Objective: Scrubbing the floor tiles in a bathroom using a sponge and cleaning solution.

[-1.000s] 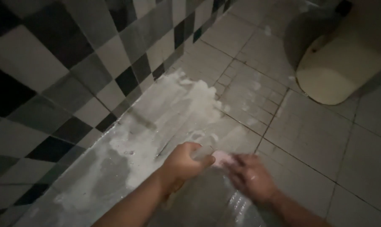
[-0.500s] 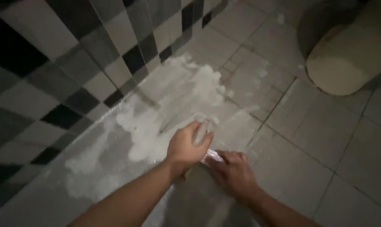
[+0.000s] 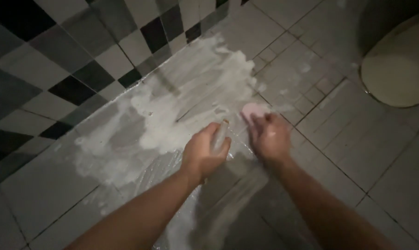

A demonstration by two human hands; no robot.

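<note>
Fingers of left hand (image 3: 204,155) wrap an upright, away-tilted bottle (image 3: 220,135).

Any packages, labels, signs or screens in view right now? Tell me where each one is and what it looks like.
No labels, signs or screens show.
Clear plastic sheet or bag: crinkled, glossy, lying on the wet floor under the forearms; whether it is a package cannot be told.
Small clear object: in the left hand, too blurred to identify.
Pink pad: rounded, under the right hand, on the soapy floor tiles.

Sponge (image 3: 251,111) on floor (image 3: 339,153), perhaps under right hand (image 3: 270,137), foam (image 3: 181,111) left
</note>
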